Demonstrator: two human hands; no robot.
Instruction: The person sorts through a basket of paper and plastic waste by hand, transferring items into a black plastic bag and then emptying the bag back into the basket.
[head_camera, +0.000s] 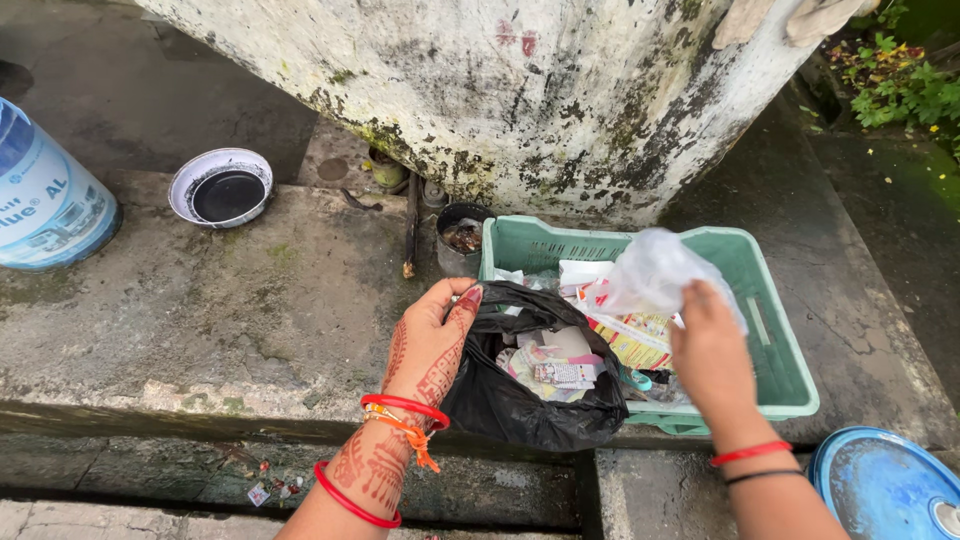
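Nearest to us, our left hand (428, 345) grips the rim of a black plastic bag (520, 405), fingers closed on its edge and holding the mouth open. The bag hangs over the front edge of a concrete ledge (250, 310), and inside it we see crumpled wrappers and paper scraps (555, 365). Our right hand (710, 355) is just beside the bag's opening, fingers pinched shut on a clear plastic bag (655, 275) held above a green plastic crate (770, 330). The crate rests on the ledge behind the black bag, touching it, and holds more packets and litter. At lower right sits a round blue lid (880, 485). Just behind the crate's left corner stands a small dark tin (458, 238) against a stained, mossy white wall (520, 90). Further left on the ledge lie a white bowl (220, 187) with a dark inside and, at the picture's edge, a blue and white drum (45, 195). Green plants (905, 85) show at far right.
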